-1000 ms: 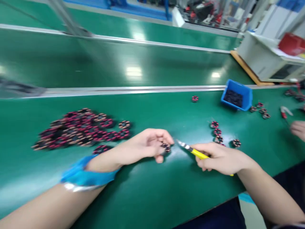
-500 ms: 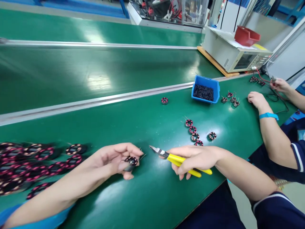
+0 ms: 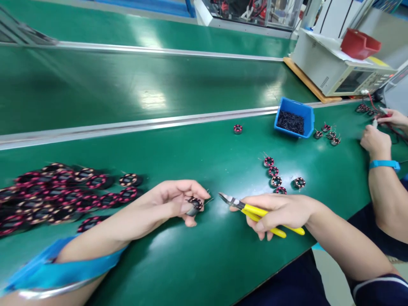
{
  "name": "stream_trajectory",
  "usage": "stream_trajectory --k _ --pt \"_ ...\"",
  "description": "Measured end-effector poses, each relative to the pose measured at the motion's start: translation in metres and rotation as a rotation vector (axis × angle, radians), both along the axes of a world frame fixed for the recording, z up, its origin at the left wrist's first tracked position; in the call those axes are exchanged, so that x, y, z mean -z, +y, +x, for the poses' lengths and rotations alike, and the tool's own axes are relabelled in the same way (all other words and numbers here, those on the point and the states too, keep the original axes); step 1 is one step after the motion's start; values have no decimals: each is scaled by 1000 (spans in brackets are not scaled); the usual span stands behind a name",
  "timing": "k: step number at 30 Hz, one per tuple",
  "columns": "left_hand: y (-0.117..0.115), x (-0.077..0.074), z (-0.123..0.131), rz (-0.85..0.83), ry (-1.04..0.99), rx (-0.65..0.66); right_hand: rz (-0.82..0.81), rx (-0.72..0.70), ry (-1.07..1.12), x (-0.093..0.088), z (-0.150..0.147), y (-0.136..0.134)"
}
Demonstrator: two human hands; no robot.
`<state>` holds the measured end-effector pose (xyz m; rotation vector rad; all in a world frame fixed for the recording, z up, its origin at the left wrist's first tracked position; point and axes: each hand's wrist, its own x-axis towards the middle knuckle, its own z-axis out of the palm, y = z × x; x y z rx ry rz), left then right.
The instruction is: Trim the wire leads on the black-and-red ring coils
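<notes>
Between the thumb and fingers of my left hand (image 3: 172,202) is a small wound motor stator (image 3: 195,205), its thin wire ends sticking out to the right. My right hand (image 3: 277,214) grips diagonal cutters (image 3: 263,216) by their yellow handles. The cutter tips point left towards the stator's wires, with a gap between them. Beyond my right hand stands a short row of stators (image 3: 273,171), and a single stator (image 3: 299,183) sits to its right.
Many stators (image 3: 66,191) lie massed on the green table at left. A lone stator (image 3: 237,128) and a blue bin (image 3: 309,123) of small black pieces are farther back. At right, a co-worker's hands (image 3: 378,140) hold test leads near a bench instrument (image 3: 344,72) topped by a red bin (image 3: 360,43).
The view has swung left, so the scene sits farther right. Both my hands keep their grips, stator and cutters still apart. The co-worker's hands have come closer together.
</notes>
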<state>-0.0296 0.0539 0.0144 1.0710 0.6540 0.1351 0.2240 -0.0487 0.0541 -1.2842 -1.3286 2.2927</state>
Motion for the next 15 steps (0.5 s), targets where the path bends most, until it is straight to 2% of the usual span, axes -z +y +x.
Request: stream_trajectory --k 5,15 --pt "-5 1 -1 -24 -39 -17 9 30 -67 -2 -3 -7" --pt "-6 5 -2 -23 -112 8 -49 88 52 9 3 -12"
